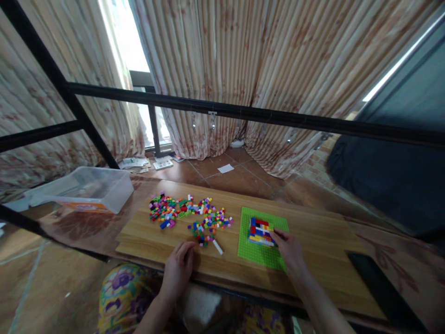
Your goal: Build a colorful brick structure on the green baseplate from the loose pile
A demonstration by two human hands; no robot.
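Observation:
A low, multicoloured structure of toy building bricks sits on a green studded baseplate. My right hand reaches over the plate's right side, its fingers pinched at the structure's right edge; any separate brick between them is hidden. On the front edge of the wooden board, my left hand rests with its fingers curled, and what they hold, if anything, does not show. Just beyond it lies a spread of loose small bricks in many colours. A long white piece lies between that spread and the baseplate.
The wooden board bears the bricks. A clear plastic bin with an orange label stands to the left. At the right end lies a dark flat object. A black metal bar crosses beyond the board, with curtains behind.

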